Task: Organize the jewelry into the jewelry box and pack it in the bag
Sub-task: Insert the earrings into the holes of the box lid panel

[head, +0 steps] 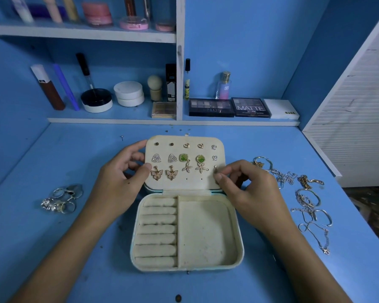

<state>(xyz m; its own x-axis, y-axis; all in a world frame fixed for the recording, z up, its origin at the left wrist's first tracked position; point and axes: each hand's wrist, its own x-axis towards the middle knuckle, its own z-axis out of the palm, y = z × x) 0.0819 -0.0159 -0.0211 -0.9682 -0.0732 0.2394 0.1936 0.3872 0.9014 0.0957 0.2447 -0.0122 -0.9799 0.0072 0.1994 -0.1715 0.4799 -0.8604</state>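
A cream jewelry box (pixel 239 248) lies open in the middle of the blue desk. Its raised lid panel (pixel 193 182) carries several pairs of earrings. My left hand (pixel 118 184) grips the panel's left edge, thumb beside the butterfly earrings (pixel 164 173). My right hand (pixel 247 189) pinches a small earring (pixel 215 169) at the panel's right edge. The ring rolls (pixel 157 230) and the right tray (pixel 206 232) hold nothing. A pile of rings (pixel 61 200) lies to the left; chains and bracelets (pixel 309 204) lie to the right. No bag is in view.
Shelves behind the desk hold cosmetics: eyeshadow palettes (pixel 228 107), a perfume bottle (pixel 224 86), round jars (pixel 129 94), tubes. A white slatted panel (pixel 354 127) stands at the right. A tiny stud (pixel 122 137) and a dark disc (pixel 178 298) lie on the desk.
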